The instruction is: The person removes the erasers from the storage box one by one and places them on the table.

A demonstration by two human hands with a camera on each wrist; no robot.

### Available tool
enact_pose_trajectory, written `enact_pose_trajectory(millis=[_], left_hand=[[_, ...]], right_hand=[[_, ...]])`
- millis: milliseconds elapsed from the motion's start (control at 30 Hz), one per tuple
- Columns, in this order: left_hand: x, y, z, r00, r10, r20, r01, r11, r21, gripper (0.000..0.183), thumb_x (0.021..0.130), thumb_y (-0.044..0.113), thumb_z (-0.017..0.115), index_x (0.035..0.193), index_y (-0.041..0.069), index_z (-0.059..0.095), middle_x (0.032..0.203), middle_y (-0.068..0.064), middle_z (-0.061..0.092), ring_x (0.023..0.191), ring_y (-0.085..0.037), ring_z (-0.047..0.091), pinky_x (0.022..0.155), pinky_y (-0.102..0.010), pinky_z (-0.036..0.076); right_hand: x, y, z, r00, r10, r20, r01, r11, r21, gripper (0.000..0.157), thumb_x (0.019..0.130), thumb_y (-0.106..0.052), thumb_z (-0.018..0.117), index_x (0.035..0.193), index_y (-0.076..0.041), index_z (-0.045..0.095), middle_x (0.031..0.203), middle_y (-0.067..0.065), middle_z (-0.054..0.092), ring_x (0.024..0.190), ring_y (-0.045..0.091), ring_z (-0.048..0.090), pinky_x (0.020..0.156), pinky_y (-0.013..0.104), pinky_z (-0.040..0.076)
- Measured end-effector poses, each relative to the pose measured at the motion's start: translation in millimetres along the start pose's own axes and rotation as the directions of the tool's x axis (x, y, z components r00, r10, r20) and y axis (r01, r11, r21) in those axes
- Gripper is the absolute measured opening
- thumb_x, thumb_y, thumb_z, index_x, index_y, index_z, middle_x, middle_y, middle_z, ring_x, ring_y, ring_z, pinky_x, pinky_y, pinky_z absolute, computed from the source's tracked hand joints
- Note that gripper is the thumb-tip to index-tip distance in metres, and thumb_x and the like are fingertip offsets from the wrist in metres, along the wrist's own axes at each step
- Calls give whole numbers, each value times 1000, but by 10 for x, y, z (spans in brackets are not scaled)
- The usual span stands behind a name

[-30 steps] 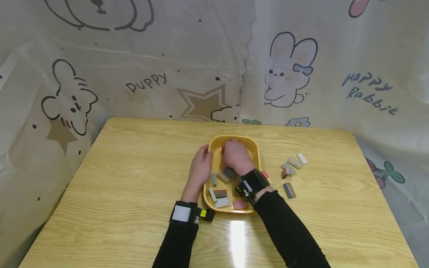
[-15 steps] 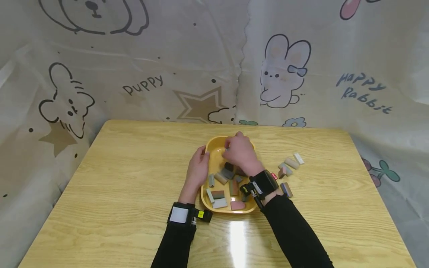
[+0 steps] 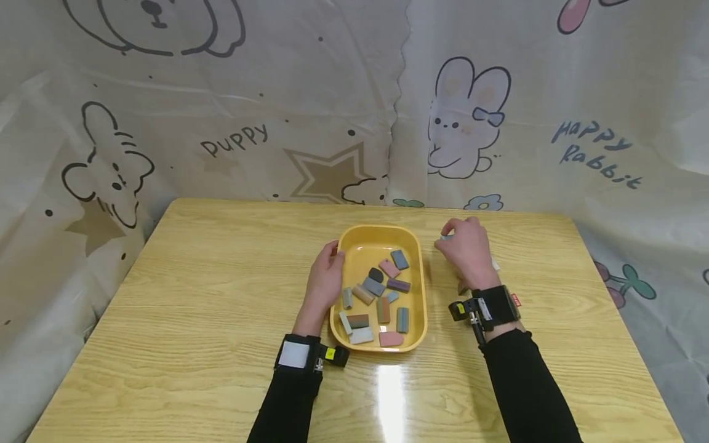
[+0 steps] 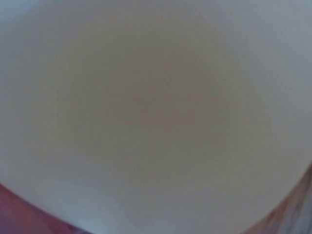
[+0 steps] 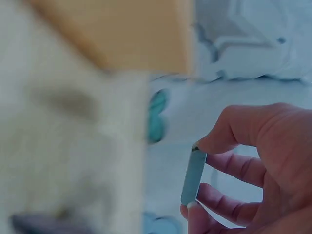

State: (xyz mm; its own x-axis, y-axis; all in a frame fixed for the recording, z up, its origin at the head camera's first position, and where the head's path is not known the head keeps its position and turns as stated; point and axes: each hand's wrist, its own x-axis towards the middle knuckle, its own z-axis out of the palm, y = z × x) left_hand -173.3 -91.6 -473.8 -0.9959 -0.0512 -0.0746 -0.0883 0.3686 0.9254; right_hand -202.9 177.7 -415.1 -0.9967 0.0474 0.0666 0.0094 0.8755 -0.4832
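My left hand (image 3: 324, 277) grips the left side of a yellow plastic tray (image 3: 425, 289), thumb at the rim. In the right wrist view my right hand (image 5: 273, 161) pinches a small, flat, light blue block (image 5: 194, 176) by its two ends, between thumb and fingertips. The head view puts that hand above the table, right of the tray's far corner. Several small blocks lie scattered in the tray, among them a pink block (image 3: 391, 339), a purple block (image 3: 399, 285) and a blue-grey block (image 3: 399, 259). A blurred pale surface fills most of the left wrist view.
Right of the tray, a white block (image 3: 495, 264) and a brownish block (image 3: 462, 287) show partly behind the right hand and wrist; others there are hidden. A printed curtain (image 3: 310, 92) hangs behind the wooden table (image 3: 221, 277).
My right hand has lifted out of the tray with the light blue block and moved right, over the table. The blocks in the tray are now uncovered. My left hand keeps its grip on the tray.
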Motion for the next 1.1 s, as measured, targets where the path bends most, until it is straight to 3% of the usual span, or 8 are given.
enact_pose_trajectory(millis=[233, 567, 800, 933, 1100], left_hand=[[6, -3, 9, 1000, -6, 7, 6, 1000, -8, 41, 96, 40, 32, 132, 22, 40, 130, -3, 47, 109, -15, 48, 92, -39, 40], [5, 11, 2, 1000, -16, 11, 16, 1000, -4, 42, 96, 40, 32, 133, 23, 39, 132, -3, 45, 112, -16, 46, 95, -40, 38], [11, 2, -2, 1000, 16, 3, -16, 1000, 9, 40, 96, 37, 32, 131, 19, 41, 128, -3, 48, 111, -16, 48, 94, -40, 38], [10, 7, -4, 1000, 21, -2, -21, 1000, 12, 40, 96, 36, 32, 131, 18, 41, 127, -3, 48, 110, -16, 48, 93, -40, 39], [3, 14, 2, 1000, 15, -3, -15, 1000, -2, 40, 96, 38, 33, 130, 19, 41, 128, -3, 48, 110, -15, 48, 93, -39, 39]], right_hand=[[-7, 276, 159, 992, 4, 124, 9, 994, -111, 11, 71, -15, 57, 78, -9, 63, 83, 11, 59, 71, 25, 50, 60, 33, 40], [-7, 280, 146, 986, 47, 157, -25, 990, -139, 10, 73, -16, 56, 78, -12, 62, 83, 8, 60, 68, 22, 51, 52, 31, 40], [-72, -81, -26, 994, -55, 92, 57, 998, -23, 15, 78, -21, 58, 88, -12, 62, 90, 8, 60, 76, 24, 51, 64, 37, 42], [-160, -428, -85, 987, -103, 122, 90, 991, 103, 14, 79, -22, 61, 91, -13, 61, 90, 6, 60, 78, 22, 52, 64, 34, 44], [-258, -719, 37, 968, -182, 175, 144, 967, 211, 13, 81, -25, 62, 89, -16, 61, 85, 2, 61, 74, 17, 53, 62, 30, 44]])
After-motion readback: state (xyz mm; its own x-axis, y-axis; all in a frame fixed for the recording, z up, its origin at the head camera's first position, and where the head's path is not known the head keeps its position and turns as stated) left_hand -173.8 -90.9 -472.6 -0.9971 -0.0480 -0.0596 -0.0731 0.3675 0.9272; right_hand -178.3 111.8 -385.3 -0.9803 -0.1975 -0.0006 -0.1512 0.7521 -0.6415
